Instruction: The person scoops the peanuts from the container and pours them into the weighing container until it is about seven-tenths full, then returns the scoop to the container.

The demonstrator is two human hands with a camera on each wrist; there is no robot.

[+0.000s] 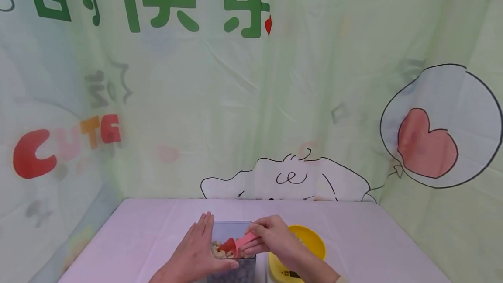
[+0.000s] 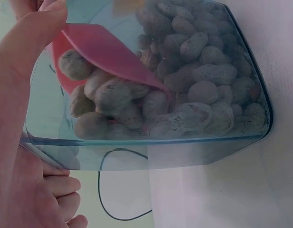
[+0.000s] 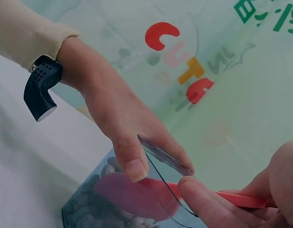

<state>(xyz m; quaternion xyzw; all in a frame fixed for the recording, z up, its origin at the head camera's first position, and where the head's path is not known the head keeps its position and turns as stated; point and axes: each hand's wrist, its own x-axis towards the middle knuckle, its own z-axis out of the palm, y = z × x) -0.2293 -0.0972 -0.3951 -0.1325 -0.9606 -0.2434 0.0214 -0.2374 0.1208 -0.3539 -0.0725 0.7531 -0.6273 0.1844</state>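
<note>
A clear plastic container (image 1: 232, 228) of unshelled peanuts (image 2: 203, 76) stands on the table. My left hand (image 1: 196, 248) holds it at the near left corner, thumb across the near side and fingers along the left wall. My right hand (image 1: 275, 236) pinches the handle of a pink scoop (image 1: 229, 245) over the container. The scoop's bowl tilts down inside, among the peanuts, and several lie in or against its mouth in the left wrist view.
Right of the container sits a yellow kitchen scale (image 1: 277, 269), partly behind my right forearm, with a yellow bowl (image 1: 316, 243) on it. The table (image 1: 157, 217) has a pale cloth. A printed curtain (image 1: 165, 99) hangs behind and at both sides.
</note>
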